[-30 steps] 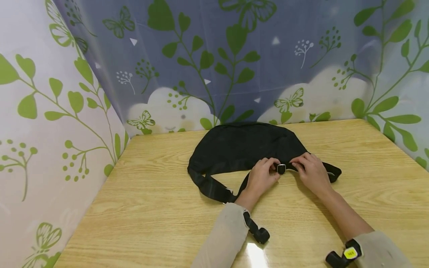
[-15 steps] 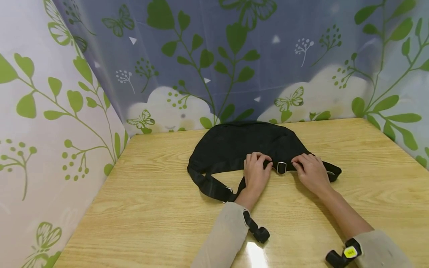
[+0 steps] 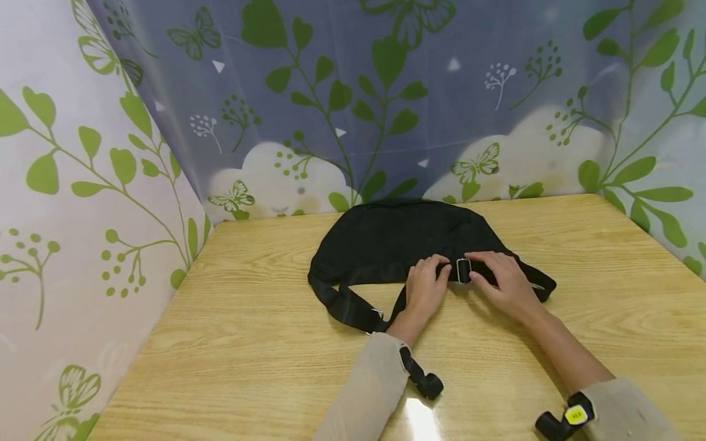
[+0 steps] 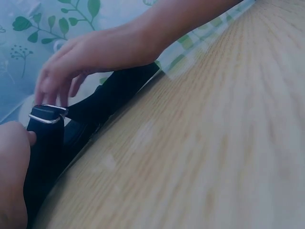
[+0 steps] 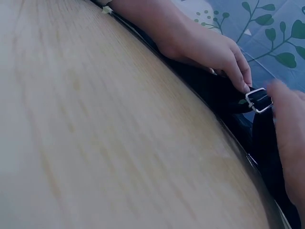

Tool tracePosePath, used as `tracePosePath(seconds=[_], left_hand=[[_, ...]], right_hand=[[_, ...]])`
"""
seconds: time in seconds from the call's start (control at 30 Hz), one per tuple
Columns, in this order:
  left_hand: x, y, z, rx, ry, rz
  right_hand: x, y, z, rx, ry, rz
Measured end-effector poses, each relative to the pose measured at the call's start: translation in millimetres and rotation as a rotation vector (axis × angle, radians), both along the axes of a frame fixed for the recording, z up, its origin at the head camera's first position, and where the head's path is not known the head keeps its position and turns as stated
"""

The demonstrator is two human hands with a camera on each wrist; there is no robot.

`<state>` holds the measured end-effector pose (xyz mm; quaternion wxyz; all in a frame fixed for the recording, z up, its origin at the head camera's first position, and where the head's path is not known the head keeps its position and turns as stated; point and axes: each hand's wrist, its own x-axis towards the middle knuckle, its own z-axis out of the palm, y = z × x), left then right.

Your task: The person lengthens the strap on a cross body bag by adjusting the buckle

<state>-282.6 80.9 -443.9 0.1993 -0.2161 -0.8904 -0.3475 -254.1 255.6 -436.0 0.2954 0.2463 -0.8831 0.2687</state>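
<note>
A black waist bag point(image 3: 408, 233) lies flat against the back of the table. Its strap point(image 4: 45, 148) runs along the near side, threaded through a silver metal slider buckle point(image 3: 464, 271). My left hand point(image 3: 426, 286) pinches the strap just left of that buckle, as the right wrist view also shows. My right hand point(image 3: 504, 285) is at the buckle's right side, thumb and forefinger apart, fingertips right at the frame. In the left wrist view the right fingers point(image 4: 62, 90) reach down behind the buckle, loosely bent.
The bag lies on a wood-grain table point(image 3: 248, 361). Another strap loop point(image 3: 350, 309) with a metal fitting lies left of the left wrist. A printed curtain point(image 3: 309, 110) with leaves stands right behind the bag. Both sleeved wrists wear black camera mounts point(image 3: 427, 384).
My left hand shifted left along the strap, away from the buckle, then stayed near there. My right hand let go of the strap farther right and moved left to the buckle, fingers spreading.
</note>
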Motion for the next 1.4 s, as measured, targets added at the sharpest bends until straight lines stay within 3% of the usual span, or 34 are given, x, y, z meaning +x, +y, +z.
tracePosePath(seconds=[0.1,0.3,0.5,0.6,0.83,1.0,1.13,1.23,1.4], left_hand=[[0.7,0.0,0.9,0.006,-0.018,-0.013],[2.6,-0.3,1.8,0.002,-0.028,-0.037],[2.3,-1.9,2.4,-0.023,0.090,0.063],[2.3,-2.2,1.9,-0.016,0.098,0.083],[2.0,-1.7,0.6,0.029,0.046,-0.006],[2.7,-2.7,2.0,0.007,0.029,-0.094],[3.2,-3.1,3.0,-0.028,0.039,-0.120],[3.3,-3.4,3.5,-0.060,0.099,-0.084],[2.0,-3.8,3.8,-0.121,0.255,0.049]], right_hand=[[-0.4,-0.6,-0.4,0.037,0.018,0.051],[-3.0,0.2,-4.3,0.054,0.075,0.055],[-3.1,1.7,-5.4,0.014,0.105,0.035],[-3.1,2.5,-5.6,0.001,0.113,0.026],[-1.4,1.2,-3.5,-0.022,0.088,0.042],[0.6,-1.1,-3.0,-0.006,0.038,0.065],[1.6,-2.1,-3.8,0.015,0.025,0.072],[1.6,-1.7,-4.6,0.011,0.042,0.048],[0.2,0.1,-4.6,-0.019,0.092,-0.004]])
